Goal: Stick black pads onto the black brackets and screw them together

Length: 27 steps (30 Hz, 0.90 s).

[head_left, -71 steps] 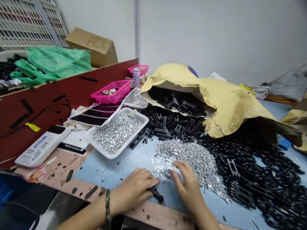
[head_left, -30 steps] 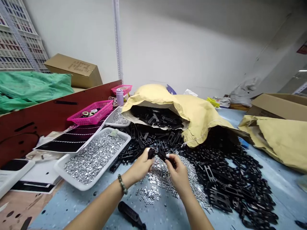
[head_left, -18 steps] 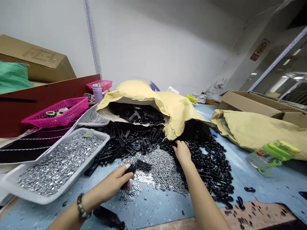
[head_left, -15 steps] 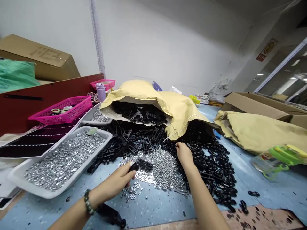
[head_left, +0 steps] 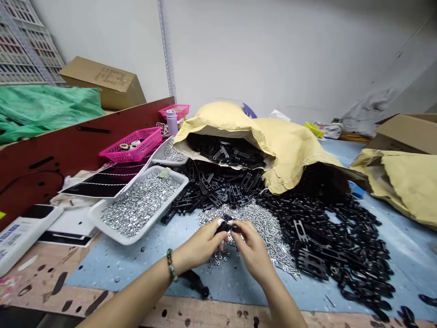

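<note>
My two hands meet low over the table, a little left of centre. My left hand (head_left: 200, 246), with a beaded bracelet at the wrist, and my right hand (head_left: 252, 250) both pinch a small black slotted part (head_left: 224, 226). Its shape is mostly hidden by my fingers. Under my hands lies a heap of silver screws (head_left: 264, 232), with loose silver nuts (head_left: 215, 260) scattered at its near edge. A black handle-like tool (head_left: 196, 282) lies beneath my left forearm.
A large mass of black slotted parts (head_left: 324, 241) spreads right and behind, spilling from a yellow paper sack (head_left: 290, 157). A white tray of silver nuts (head_left: 139, 205) stands left, beyond it a pink basket (head_left: 131, 146). A red board (head_left: 68, 146) rises at the left.
My view has swung back left after turning right. My hands, apart a moment ago, have come together on the black part. My right hand has left the edge of the black pile.
</note>
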### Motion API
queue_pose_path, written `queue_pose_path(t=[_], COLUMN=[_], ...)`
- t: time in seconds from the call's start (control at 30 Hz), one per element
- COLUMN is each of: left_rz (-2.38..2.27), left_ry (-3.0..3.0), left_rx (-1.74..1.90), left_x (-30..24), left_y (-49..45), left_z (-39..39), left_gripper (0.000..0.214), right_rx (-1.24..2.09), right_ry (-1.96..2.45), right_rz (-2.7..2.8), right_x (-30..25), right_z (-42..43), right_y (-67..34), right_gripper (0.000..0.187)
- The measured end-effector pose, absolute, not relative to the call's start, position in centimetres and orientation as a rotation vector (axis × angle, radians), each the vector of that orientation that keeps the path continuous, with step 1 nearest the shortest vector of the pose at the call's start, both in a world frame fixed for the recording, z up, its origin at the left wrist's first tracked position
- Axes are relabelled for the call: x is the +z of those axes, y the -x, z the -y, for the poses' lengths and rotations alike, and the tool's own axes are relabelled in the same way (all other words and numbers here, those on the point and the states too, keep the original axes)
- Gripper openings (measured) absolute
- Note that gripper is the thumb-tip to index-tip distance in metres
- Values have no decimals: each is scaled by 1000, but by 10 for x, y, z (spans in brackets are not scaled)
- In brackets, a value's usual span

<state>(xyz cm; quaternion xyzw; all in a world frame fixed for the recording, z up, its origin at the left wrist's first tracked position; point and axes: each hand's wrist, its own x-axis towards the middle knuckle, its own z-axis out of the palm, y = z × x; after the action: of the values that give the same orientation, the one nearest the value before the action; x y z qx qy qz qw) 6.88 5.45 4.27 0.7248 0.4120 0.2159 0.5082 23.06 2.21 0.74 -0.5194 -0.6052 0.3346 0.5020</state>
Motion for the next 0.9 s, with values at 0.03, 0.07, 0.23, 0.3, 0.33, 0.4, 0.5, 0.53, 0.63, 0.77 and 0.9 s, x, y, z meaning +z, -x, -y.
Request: queue_pose_path(t=[0.03,0.07,0.23,0.3,0.33,0.4,0.5,0.53,0.63,0.77,0.9], left_rz=[-1006,-1008,-980,-1020,-1022,-984,-969,-1014,-1233,-1315,-1278], left_ry=[-1777,-1822,-2079,-2184,-2240,-2336,-2382,-2360,-2193,-2031,-2013], left_rx=[522,529,554,559,555,547,545,549,567,537,435], left_x=[44,45,50,49,48,48,52,55,60,59,56], left_y=[-65,-61,-55,-55,-55,-51,-36,-29,-8,8,8], left_z=[-52,-50,-43,-43,-42,-43,-47,-49,-57,-62,-61], left_gripper=[15,15,15,12,12,14,19,21,23,23,22], right_rx=[864,916,1041,1064,1070,1068,1019,964,660,203,-43], right_ry=[1229,1193,1089,1099,1103,1107,1136,1172,1318,1409,1350], right_rz=[1397,1322,1083,1065,1066,1088,1247,1359,1817,2372,2624], right_x=[9,10,18,20,21,22,16,12,-1,-7,0], right_z=[-21,-19,-13,-12,-12,-12,-9,-8,-4,-10,-24], right_y=[-231,-230,-216,-209,-207,-204,-203,-204,-204,-193,-177], right_gripper=[19,19,22,21,22,21,18,19,17,13,14])
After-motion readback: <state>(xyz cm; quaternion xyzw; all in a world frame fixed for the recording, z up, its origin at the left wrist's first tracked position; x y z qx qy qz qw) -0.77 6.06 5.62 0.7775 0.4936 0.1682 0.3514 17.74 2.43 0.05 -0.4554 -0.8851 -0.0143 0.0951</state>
